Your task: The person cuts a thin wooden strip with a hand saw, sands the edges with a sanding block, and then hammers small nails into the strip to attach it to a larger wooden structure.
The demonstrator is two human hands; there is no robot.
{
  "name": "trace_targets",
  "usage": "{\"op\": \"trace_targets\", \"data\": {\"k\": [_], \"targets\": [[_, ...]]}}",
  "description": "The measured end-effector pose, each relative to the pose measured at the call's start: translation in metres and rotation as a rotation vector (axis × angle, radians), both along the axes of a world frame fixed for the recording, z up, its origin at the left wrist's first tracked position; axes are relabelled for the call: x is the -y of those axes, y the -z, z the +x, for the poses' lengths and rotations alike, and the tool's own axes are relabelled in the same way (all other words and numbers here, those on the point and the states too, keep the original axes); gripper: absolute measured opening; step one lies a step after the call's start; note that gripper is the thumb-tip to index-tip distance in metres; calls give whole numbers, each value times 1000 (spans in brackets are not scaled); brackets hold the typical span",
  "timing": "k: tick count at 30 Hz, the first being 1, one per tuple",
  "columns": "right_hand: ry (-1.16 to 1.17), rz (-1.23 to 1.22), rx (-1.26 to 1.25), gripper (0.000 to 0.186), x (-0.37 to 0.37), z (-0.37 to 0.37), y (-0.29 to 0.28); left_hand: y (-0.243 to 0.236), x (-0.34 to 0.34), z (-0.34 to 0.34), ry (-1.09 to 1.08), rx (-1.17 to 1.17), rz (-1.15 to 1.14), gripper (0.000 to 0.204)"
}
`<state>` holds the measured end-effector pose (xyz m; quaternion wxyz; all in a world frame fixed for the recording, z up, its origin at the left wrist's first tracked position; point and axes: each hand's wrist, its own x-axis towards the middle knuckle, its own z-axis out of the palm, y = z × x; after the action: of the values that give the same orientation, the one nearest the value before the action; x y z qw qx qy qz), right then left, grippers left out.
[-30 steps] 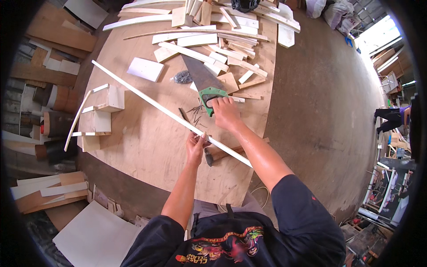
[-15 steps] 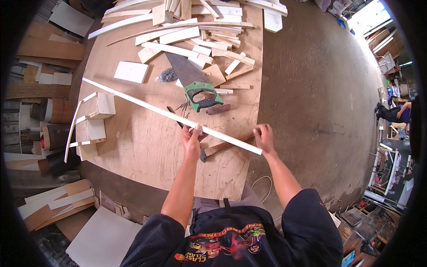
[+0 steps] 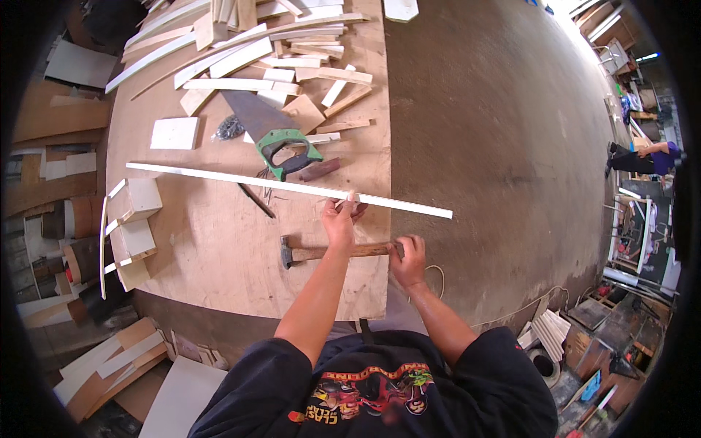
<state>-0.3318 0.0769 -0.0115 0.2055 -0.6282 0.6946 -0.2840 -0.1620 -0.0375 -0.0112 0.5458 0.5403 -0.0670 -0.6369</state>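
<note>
My left hand pinches a long, thin white wooden strip between thumb and fingers, right of its middle. The strip lies nearly crosswise, its right end out past the table edge. My right hand is closed on the handle end of a hammer, whose metal head points left over the table. My left forearm crosses in front of part of the handle. Beyond the strip rest a green-handled handsaw and a dark reddish-brown piece. A thin dark tool lies on the near side of the strip.
The plywood table bears a heap of wooden offcuts at its far end. A small white wooden frame piece stands at the left edge, and a bag of dark nails lies by the saw. Another person is far right.
The strip has swung closer to level and shifted away from me. The hammer handle now lies nearly level, with my right hand still at its end. The whole view has shifted.
</note>
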Motion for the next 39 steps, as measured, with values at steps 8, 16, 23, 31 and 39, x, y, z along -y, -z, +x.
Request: {"op": "trace_targets", "data": {"k": [8, 16, 23, 31, 39], "targets": [[-252, -220, -172, 37, 120, -9, -32, 27, 0, -26, -56, 39, 54, 27], [-360, -265, -83, 23, 131, -33, 1, -28, 17, 25, 582, 1054, 49, 37], [-366, -225, -122, 23, 108, -93, -11, -36, 20, 73, 722, 1651, -574, 50], [-314, -178, -235, 25, 59, -222, -31, -35, 18, -18, 846, 1481, -875, 32], [-340, -210, -284, 22, 65, -229, -46, -50, -32, -30, 724, 1413, -761, 30]]}}
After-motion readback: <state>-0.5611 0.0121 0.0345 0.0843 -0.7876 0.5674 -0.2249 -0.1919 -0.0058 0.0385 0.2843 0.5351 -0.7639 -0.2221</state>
